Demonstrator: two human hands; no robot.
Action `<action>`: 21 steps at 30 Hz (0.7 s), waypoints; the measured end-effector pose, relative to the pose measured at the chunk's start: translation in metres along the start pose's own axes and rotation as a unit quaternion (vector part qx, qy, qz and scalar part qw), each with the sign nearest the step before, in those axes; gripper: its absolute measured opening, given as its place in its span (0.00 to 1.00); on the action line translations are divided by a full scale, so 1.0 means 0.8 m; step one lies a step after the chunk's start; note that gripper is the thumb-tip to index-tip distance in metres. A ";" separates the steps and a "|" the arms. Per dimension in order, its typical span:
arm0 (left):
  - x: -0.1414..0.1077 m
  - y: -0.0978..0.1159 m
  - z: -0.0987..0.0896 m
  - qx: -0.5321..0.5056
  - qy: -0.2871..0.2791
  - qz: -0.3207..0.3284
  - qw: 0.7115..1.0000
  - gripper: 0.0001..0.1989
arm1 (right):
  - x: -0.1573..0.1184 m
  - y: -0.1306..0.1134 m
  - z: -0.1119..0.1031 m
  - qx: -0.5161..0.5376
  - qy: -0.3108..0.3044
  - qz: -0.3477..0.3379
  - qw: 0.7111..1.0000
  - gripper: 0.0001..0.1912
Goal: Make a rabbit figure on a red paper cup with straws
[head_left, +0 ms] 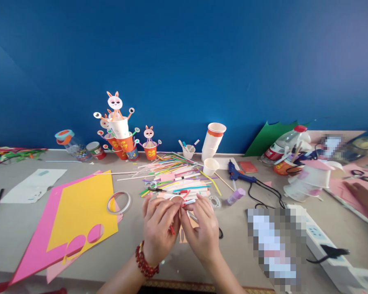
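My left hand (162, 228), with a red beaded bracelet (144, 261) at the wrist, meets my right hand (202, 230) at the fingertips above the table's middle. Between the pinched fingers shows a thin red piece (172, 229), mostly covered, its kind unclear. The edge of a pale disc peeks out behind the left fingers. Just beyond the fingertips lie a marker with a blue-white end (189, 201) and a black pen (159, 190). Below the hands, a peach paper piece with cut-outs (183, 235) rests on the table.
Colourful sticks and straws (174, 171) spread ahead. Left are yellow paper (86, 208) and a tape roll (119, 203). Paper-cup rabbits (119, 126) stand at the back. Right are a glue gun (237, 173) with cord, a glue stick (236, 197), a power strip (319, 241) and another person's hand (363, 200).
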State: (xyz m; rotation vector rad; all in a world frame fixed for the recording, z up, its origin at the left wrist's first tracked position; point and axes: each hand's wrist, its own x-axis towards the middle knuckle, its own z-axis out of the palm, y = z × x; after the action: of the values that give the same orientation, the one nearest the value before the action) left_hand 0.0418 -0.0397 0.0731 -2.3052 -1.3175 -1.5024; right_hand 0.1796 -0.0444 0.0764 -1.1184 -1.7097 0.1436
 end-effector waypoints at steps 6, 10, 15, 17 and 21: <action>0.001 0.001 0.002 0.012 0.006 -0.010 1.000 0.10 | 0.001 0.001 0.002 -0.011 0.010 0.010 1.000 0.05; 0.001 0.000 0.001 0.022 0.000 -0.013 1.000 0.10 | 0.001 0.001 0.004 -0.015 0.012 0.011 1.000 0.06; 0.000 0.000 -0.001 0.037 -0.031 -0.011 0.999 0.12 | 0.002 0.001 0.003 -0.020 0.003 0.011 1.000 0.05; 0.000 0.000 -0.001 0.037 -0.030 -0.016 0.999 0.11 | 0.003 -0.001 0.002 -0.018 0.000 0.012 1.000 0.06; -0.001 0.000 -0.001 0.032 -0.030 -0.015 0.999 0.11 | 0.003 -0.002 0.000 -0.013 0.001 0.010 1.000 0.04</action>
State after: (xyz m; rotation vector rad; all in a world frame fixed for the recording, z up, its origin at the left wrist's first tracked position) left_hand 0.0408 -0.0405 0.0730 -2.3180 -1.3997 -1.3892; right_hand 0.1780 -0.0434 0.0792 -1.1556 -1.7041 0.1327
